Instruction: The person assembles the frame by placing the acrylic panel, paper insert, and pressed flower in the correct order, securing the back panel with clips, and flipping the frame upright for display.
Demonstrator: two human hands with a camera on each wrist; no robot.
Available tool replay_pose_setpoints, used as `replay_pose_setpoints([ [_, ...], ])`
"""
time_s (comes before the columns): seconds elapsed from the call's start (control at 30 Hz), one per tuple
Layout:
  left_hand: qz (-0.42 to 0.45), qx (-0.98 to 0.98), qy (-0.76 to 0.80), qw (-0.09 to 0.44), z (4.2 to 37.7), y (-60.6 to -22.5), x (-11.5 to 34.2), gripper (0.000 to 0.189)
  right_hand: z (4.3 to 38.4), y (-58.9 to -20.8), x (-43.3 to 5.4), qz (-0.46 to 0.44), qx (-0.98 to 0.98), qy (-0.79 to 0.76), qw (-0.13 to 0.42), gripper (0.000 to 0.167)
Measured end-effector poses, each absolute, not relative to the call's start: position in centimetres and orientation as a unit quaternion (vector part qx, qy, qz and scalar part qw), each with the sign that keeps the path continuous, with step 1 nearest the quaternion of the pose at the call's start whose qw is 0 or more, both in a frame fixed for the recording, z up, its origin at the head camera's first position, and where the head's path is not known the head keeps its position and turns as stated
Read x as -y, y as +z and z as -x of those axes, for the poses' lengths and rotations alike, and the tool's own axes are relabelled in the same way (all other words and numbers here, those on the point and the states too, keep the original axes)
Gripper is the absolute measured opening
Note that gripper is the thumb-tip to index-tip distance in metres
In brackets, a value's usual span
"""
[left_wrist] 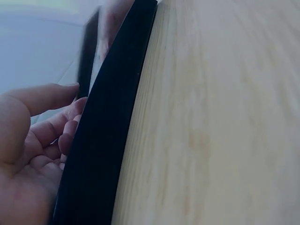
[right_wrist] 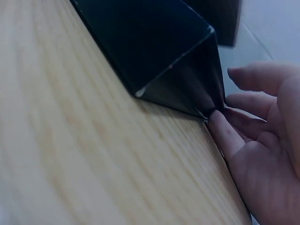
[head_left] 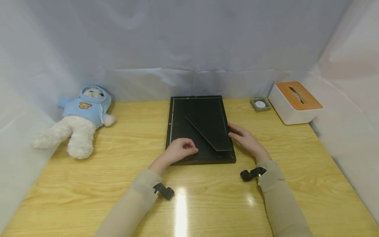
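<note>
Glossy wood table, glare streak near. Hands apart: left hand, loosely curled, over near left of black frame, which lies mid-table; right hand, loosely spread, touches its right edge. Far: pale sheeting, creased. Wrist views show flap standing off frame; head view alone shows toy, far left.

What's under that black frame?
The black frame lies on the wooden table, which shows along its sides. The part right underneath is covered, so I can't see whether anything else is there.
</note>
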State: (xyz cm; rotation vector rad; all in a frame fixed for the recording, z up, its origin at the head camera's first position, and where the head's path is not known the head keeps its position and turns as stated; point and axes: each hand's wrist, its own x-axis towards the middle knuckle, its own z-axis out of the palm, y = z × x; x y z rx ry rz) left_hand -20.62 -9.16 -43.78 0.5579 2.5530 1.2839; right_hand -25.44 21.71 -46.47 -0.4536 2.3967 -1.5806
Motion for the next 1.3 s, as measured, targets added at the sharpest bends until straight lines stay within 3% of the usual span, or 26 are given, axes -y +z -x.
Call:
replay_pose_setpoints([
  [0.33, -0.155, -0.825, 0.535, 0.098, 20.4, -43.2, 9.0, 0.014, 25.2, -45.9, -21.1, 0.143, -0.840, -0.513, 0.106, 0.053],
  [0.6, -0.295, -0.859, 0.413, 0.062, 20.2, -41.8, 7.6, 0.032, 25.4, -46.5, -21.1, 0.142, -0.836, -0.523, 0.092, 0.051],
  [0.73, -0.345, -0.877, 0.318, 0.104, 20.0, -41.2, 6.8, 0.047, 25.3, -46.5, -21.1, 0.140, -0.833, -0.527, 0.091, 0.052],
  [0.9, -0.333, -0.883, 0.290, 0.161, 19.7, -41.1, 6.6, 0.051, 25.4, -46.6, -21.1, 0.140, -0.831, -0.531, 0.089, 0.052],
  [1.3, -0.329, -0.878, 0.291, 0.187, 19.6, -41.5, 6.9, 0.052, 25.6, -46.5, -21.4, 0.144, -0.821, -0.544, 0.097, 0.054],
])
